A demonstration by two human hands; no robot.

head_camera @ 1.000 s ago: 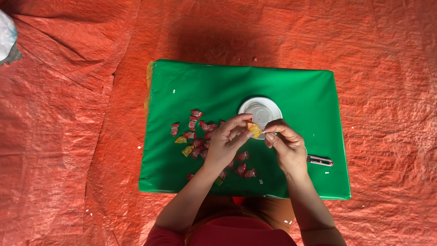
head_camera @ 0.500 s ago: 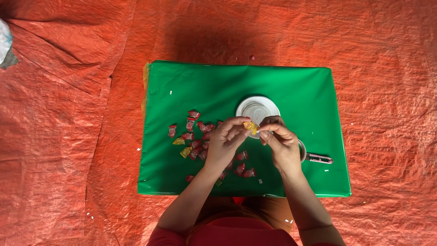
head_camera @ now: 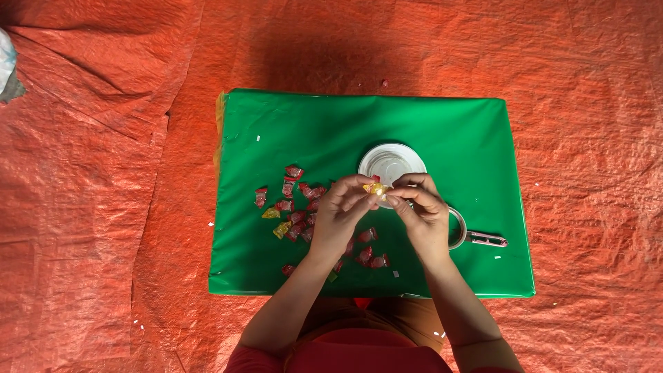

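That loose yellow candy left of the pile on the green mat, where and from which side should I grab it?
Judging by its pose, pinch the yellow wrapped candy across its body from straight above, coming in from its left side. It lies flat and apart on the green mat, with bare mat to its left, while red candies crowd its right. Both the left hand and right hand are busy with another yellow candy.

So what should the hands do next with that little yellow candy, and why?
Probably pull the wrapper ends apart. Both the left hand and the right hand pinch the yellow candy between fingertips, and it looks still wrapped. It is held just at the near edge of the white bowl, so the sweet could likely drop in there once freed.
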